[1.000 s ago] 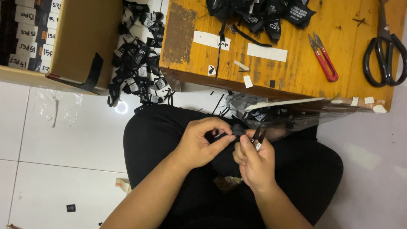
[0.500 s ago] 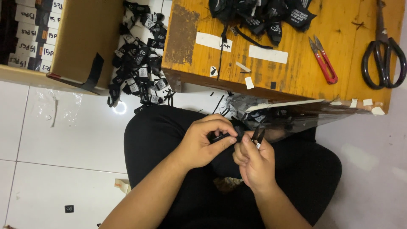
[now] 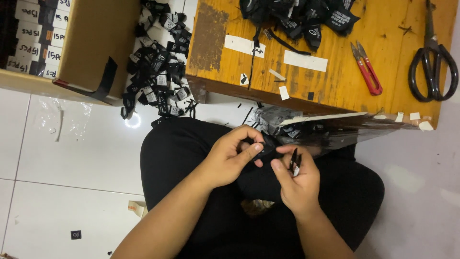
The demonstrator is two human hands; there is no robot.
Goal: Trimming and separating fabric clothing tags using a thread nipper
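Over my lap in black trousers, my left hand (image 3: 230, 156) pinches a small black fabric label (image 3: 266, 149) between thumb and fingers. My right hand (image 3: 297, 180) is closed around a thin stack of black labels (image 3: 293, 162) that sticks up between its fingers. The two hands nearly touch. Just beyond them a clear plastic bag (image 3: 330, 127) full of black labels rests on my knee at the low wooden table's edge.
The wooden table (image 3: 345, 72) carries a heap of black labels (image 3: 302, 17), white paper strips (image 3: 305, 61), red thread snips (image 3: 366, 69) and big black scissors (image 3: 433, 64). A pile of bundled labels (image 3: 160, 67) lies on the white tile floor beside a cardboard box (image 3: 96, 45).
My hands stay in the same place over my lap; the fingers have shifted slightly on the labels.
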